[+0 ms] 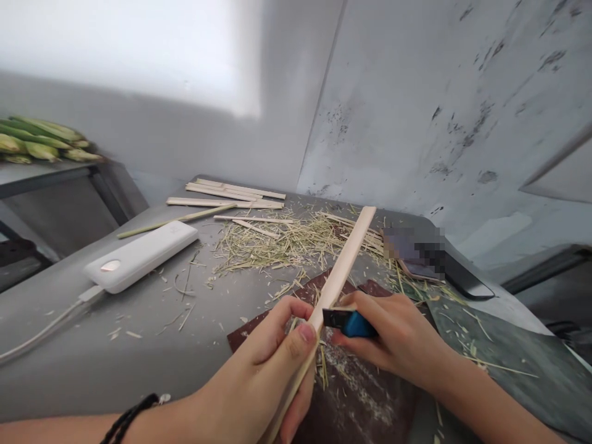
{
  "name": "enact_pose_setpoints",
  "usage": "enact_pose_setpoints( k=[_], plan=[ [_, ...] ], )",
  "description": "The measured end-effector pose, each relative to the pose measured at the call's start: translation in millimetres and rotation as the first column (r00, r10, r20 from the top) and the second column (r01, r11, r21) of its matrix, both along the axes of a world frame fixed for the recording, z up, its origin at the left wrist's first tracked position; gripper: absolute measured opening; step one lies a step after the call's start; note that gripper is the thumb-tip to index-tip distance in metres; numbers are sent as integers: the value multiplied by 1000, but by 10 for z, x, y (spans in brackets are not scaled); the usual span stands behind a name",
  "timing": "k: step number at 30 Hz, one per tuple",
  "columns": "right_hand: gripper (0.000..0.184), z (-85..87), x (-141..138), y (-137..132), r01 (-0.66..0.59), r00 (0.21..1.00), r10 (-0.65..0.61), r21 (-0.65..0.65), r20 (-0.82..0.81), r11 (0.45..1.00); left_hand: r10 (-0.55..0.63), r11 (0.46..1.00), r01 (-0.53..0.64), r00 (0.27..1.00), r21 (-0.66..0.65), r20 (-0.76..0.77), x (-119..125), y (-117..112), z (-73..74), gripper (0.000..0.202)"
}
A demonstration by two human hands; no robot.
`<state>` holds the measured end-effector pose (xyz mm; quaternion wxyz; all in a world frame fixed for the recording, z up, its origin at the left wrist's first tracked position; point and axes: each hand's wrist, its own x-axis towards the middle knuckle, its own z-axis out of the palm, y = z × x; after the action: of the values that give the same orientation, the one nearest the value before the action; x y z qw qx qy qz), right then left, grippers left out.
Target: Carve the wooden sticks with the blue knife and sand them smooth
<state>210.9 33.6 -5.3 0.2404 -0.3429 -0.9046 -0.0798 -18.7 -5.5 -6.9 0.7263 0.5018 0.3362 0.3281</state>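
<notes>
White block [143, 256], smooth with rounded edges, lies on the grey worktop [139, 357]. Fine straw-like shavings [277, 243] lie heaped, tangled and dry. Left hand [268, 354]: fingers clamped on a strip [345, 265], pale, flat, straight and narrow, held slanting above a dust-streaked maroon sheet [370, 398]. Blue-handled cutter [358, 324]: dark blade at the strip's right edge. Right hand [393, 327]: fingers closed around the cutter. Mottled green sheet [513, 357] at right.

The head view looks forward, down — close over the table [83, 370].
</notes>
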Motion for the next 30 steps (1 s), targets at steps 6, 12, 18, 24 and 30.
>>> enact_pose_setpoints(
  k=[6, 12, 18, 24, 30],
  plan=[
    [28, 5, 52, 18, 91, 996, -88, 227, -21, 970, 54, 992, -45, 995, -114, 83, 15, 18, -50, 28],
    [29, 112, 313, 72, 511, 858, -431, 376, -280, 773, 55, 981, -40, 996, -188, 77, 57, 16, -42, 25],
    [31, 94, 138, 19, 68, 996, -62, 94, -66, 993, 57, 989, -54, 998, -141, 19, 36, 39, -7, 24],
    [41, 38, 55, -4, -24, 999, 26, -89, 22, 996, 39, 988, -35, 999, -148, 22, 24, 30, -19, 25],
    [39, 34, 81, 3, 10, 999, -5, -143, 42, 990, 39, 994, -35, 999, -107, 38, 19, 10, -56, 26]
  ],
)
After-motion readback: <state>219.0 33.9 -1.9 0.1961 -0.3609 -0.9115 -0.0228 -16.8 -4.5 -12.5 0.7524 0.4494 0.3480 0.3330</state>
